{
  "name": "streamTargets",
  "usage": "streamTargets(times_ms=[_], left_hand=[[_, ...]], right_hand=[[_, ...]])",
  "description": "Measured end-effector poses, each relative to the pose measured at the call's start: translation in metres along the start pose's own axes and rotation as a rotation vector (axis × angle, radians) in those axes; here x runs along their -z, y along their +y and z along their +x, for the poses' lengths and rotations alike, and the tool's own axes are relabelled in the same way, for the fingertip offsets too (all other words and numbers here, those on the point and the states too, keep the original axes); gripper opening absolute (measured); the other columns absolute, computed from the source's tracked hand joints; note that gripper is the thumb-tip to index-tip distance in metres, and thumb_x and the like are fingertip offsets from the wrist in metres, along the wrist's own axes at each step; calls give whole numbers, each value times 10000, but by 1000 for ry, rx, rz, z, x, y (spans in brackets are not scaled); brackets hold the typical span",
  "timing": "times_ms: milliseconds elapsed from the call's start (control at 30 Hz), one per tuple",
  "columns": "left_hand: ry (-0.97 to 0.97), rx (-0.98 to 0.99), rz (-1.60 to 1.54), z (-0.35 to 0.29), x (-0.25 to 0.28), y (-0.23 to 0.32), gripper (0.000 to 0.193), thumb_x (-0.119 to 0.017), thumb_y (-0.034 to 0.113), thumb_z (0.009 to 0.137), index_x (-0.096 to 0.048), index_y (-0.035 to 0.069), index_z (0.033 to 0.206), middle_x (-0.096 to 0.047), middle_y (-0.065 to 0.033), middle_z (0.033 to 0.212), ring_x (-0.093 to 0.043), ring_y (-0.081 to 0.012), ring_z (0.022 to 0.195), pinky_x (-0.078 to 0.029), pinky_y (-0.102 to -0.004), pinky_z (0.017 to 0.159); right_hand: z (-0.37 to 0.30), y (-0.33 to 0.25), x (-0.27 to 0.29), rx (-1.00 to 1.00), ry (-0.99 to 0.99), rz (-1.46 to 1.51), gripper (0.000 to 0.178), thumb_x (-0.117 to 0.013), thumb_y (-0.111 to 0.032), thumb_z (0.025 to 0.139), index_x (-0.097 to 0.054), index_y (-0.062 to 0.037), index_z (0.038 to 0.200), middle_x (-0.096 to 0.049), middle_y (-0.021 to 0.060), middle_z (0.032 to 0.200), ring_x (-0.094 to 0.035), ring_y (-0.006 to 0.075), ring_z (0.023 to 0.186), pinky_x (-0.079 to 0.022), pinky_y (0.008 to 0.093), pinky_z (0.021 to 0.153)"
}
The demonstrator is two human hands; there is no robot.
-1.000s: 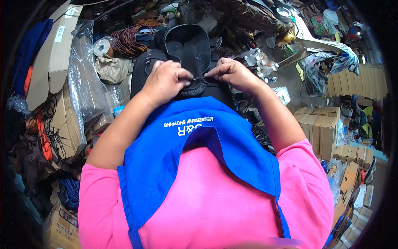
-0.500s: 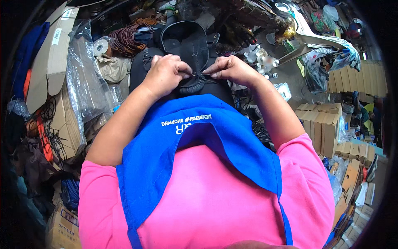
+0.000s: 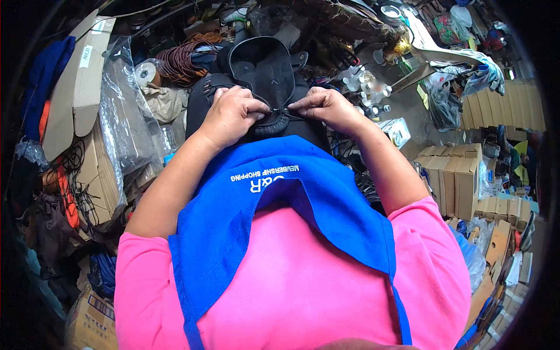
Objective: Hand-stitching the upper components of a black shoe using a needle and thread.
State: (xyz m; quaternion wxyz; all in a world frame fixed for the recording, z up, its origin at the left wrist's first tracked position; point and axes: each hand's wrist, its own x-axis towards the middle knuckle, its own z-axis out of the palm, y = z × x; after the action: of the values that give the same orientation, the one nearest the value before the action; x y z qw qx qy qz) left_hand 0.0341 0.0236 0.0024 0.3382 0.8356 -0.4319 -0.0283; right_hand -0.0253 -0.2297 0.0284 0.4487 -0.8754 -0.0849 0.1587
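A black boot-like piece (image 3: 273, 81) with a wide round rim, a side strap and a gathered edge lies over my lap. My left hand (image 3: 232, 115) is closed, thumb and fingers pinching it near the gathered edge. Across a narrow gap, my right hand (image 3: 328, 109) pinches the same piece, also with closed fingers. A small shiny bit shows between the fingertips, too small to name. My blue apron (image 3: 280, 157) covers the lap just below both hands.
To the left stand flat cardboard sheets (image 3: 87, 70) and clear plastic wrap (image 3: 131, 105). Beyond them are a coil of brown cord (image 3: 184, 58) and a white spool (image 3: 147, 73). At right are white bottles (image 3: 373, 87), a wooden stand (image 3: 417, 76) and cardboard boxes (image 3: 452, 181).
Both hands keep their pinch on the black piece. The piece and hands sit slightly lower in the picture, as the whole view has shifted a little.
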Motion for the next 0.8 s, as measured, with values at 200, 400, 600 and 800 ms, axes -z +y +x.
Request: streamTargets(times_ms=[200,400,600,800], left_hand=[[19,19,-14,5,-3,-1,121,-679,147,731,-722,185,838,-608,-10,782,-568,-208,865,-359,-351,814],[-8,-51,-76,20,-8,-13,122,-718,95,694,-711,123,813,-588,-41,720,-581,-226,734,-429,-351,677],[-77,-173,1,36,-2,-21,116,-720,109,699,-711,162,803,-578,-17,734,-571,-212,828,-401,-367,757],[68,-109,59,9,-2,-9,141,-707,146,735,-724,203,863,-586,2,765,-561,-206,867,-385,-378,781]], right_hand=[[6,5,3,-1,-66,52,250,-663,-86,827,-708,-102,1072,-562,16,817,-531,120,815,-439,256,765],[17,2,6,-74,-165,206,240,-669,-49,816,-701,-48,1053,-635,22,894,-585,107,871,-466,255,813],[22,3,6,-114,-174,189,224,-657,-16,821,-695,-25,1042,-676,20,938,-603,85,866,-481,240,803],[8,-8,-2,70,-6,-127,210,-658,-77,836,-711,-100,1038,-651,43,886,-602,127,850,-482,272,778]])
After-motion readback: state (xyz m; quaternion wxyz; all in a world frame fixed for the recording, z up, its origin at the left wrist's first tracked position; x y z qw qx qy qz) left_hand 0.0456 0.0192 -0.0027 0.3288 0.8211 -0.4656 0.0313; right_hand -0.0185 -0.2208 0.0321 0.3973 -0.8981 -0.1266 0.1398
